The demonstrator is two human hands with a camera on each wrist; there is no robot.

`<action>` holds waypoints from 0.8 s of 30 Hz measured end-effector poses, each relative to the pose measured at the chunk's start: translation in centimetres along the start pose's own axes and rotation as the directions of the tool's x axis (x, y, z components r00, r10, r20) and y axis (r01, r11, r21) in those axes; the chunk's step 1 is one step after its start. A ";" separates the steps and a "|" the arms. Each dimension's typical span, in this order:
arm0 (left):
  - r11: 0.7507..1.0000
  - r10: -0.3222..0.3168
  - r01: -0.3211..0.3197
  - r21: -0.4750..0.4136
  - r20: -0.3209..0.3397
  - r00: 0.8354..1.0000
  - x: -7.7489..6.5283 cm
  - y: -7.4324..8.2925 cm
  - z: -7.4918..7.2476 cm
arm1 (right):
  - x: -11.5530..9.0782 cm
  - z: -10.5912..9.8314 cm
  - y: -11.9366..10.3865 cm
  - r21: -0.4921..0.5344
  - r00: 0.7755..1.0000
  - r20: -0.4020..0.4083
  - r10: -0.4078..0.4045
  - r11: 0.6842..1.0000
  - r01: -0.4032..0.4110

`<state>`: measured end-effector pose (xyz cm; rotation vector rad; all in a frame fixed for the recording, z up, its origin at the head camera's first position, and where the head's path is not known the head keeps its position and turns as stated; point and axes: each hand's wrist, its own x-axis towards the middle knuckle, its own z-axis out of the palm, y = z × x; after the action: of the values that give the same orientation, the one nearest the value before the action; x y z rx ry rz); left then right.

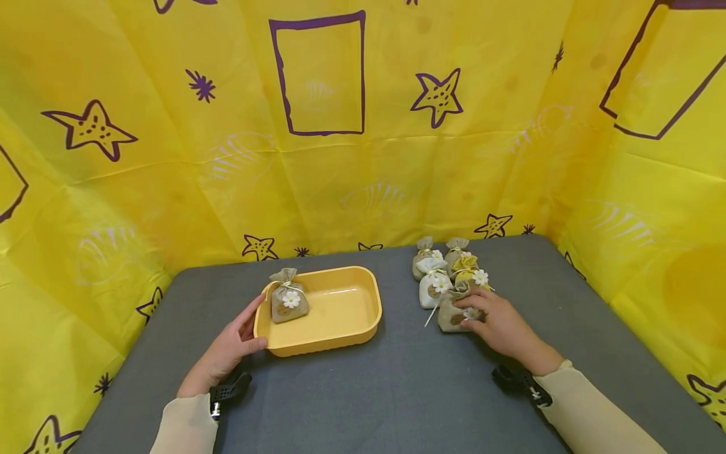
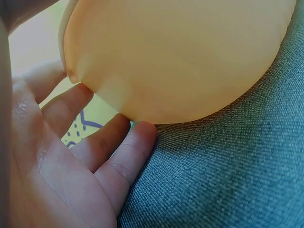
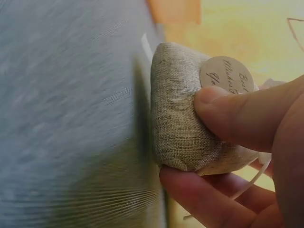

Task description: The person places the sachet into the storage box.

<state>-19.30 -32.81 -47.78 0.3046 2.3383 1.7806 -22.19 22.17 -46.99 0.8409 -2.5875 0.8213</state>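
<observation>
- Head view: a grey cloth-covered table (image 1: 363,397) is seen from above, backed by a yellow curtain (image 1: 391,183) printed with purple starfish and outlined shapes.
- At the left of the table, a shallow yellow tray (image 1: 340,302) with rounded corners is set down. Its left end is touched by the left hand (image 1: 235,343), the thumb placed at the near corner and the fingers along the outer side.
- Inside the tray, against its left end, one beige pouch (image 1: 299,310) with a white flower is propped, its gathered neck reaching over the far rim.
- To the right, well apart from the tray, a tied grey-beige pouch (image 1: 450,317) is held by the right hand (image 1: 501,321).
- Just beyond it, four more pouches are clustered: a white pouch (image 1: 428,295), a yellow pouch (image 1: 464,271) and, farthest back, two beige ones.
- Left wrist view: the left fingers are spread apart, fairly straight, with tips rested against the tray's outer surface.
- Right wrist view: the grey-beige pouch is pinched between thumb and fingers, its base turned toward the cloth; whether they touch cannot be told. A round label (image 3: 227,75) reading "Best Wishes" is partly covered by the thumb.
</observation>
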 end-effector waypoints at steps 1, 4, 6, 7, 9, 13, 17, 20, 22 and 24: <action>1.000 0.002 -0.002 0.000 0.000 1.000 0.0 0.0 0.0 | 0.1 -0.3 -0.1 0.011 1.000 0.000 0.016 1.000 -0.016; 1.000 0.008 -0.008 -0.002 0.002 1.000 0.0 -0.2 -0.1 | 0.2 -1.0 -0.5 0.040 0.998 -0.008 0.058 0.998 -0.058; 1.000 0.018 -0.018 -0.005 0.000 1.000 0.0 -0.3 -0.1 | 0.3 -1.4 -0.6 0.046 0.997 -0.004 0.081 0.996 -0.081; 1.000 0.025 -0.025 -0.003 0.005 1.000 0.1 -0.4 -0.1 | 0.3 -1.6 -0.7 0.047 0.996 -0.003 0.087 0.995 -0.087; 0.999 0.038 -0.038 -0.007 0.017 0.999 0.1 -0.5 -0.1 | 0.4 -2.0 -0.8 0.036 0.995 -0.011 0.096 0.995 -0.096; 0.997 0.066 -0.065 -0.030 0.037 0.997 0.2 -0.6 0.0 | 0.8 -2.8 -1.5 0.032 0.994 -0.032 0.108 0.994 -0.107; 0.996 0.073 -0.072 -0.048 0.034 0.997 0.1 -0.6 0.1 | 2.3 -3.5 -3.0 0.052 0.992 -0.021 0.122 0.991 -0.121; 0.997 0.069 -0.068 -0.044 0.030 0.997 0.1 -0.4 0.1 | 4.0 -3.8 -4.4 0.072 0.992 -0.018 0.122 0.990 -0.121; 0.997 0.064 -0.063 -0.039 0.026 0.998 0.1 -0.4 0.0 | 5.2 -3.8 -5.4 0.092 0.993 -0.024 0.119 0.989 -0.117; 0.998 0.056 -0.055 -0.029 0.019 0.998 0.1 -0.3 0.0 | 6.4 -3.8 -6.5 0.114 0.993 -0.027 0.117 0.987 -0.113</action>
<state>-19.37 -32.88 -48.10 0.3845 2.3105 1.8260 -22.86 17.27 -38.44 0.7068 -2.6007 1.0127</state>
